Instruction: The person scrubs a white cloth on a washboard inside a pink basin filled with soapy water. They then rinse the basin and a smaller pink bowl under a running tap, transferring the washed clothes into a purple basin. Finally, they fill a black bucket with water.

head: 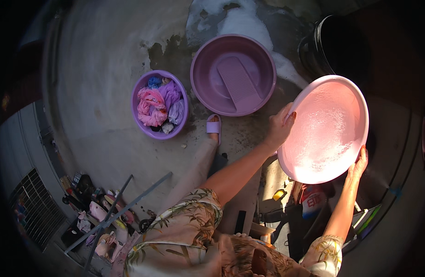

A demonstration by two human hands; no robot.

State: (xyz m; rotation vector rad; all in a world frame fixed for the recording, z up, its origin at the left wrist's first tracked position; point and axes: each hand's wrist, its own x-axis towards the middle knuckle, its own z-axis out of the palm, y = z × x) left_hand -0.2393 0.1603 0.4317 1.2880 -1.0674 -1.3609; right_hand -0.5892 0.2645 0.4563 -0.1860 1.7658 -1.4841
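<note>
A pink plastic basin (351, 100) is held up at the right, tilted, with bright sunlight across its lower part. Bubbly, clear-looking water shows inside it. My left hand (281, 126) grips its left rim with the thumb over the edge. At the lower right, my right hand (359, 162) holds the rim; some of its fingers are hidden behind the basin. Left of it on the concrete floor stands a larger mauve basin (204, 74) with a ridged washboard (238, 85) lying inside. A smaller purple basin (164, 135) holds crumpled pink, purple and blue clothes (152, 107).
A dark bucket or drum (312, 52) stands beyond the pink basin. Soapy foam (245, 24) spreads over the wet floor. My slippered foot (213, 127) is near the mauve basin. Metal bars (119, 211) cross at lower left, beside piled shoes. A printed bag (312, 200) lies below the pink basin.
</note>
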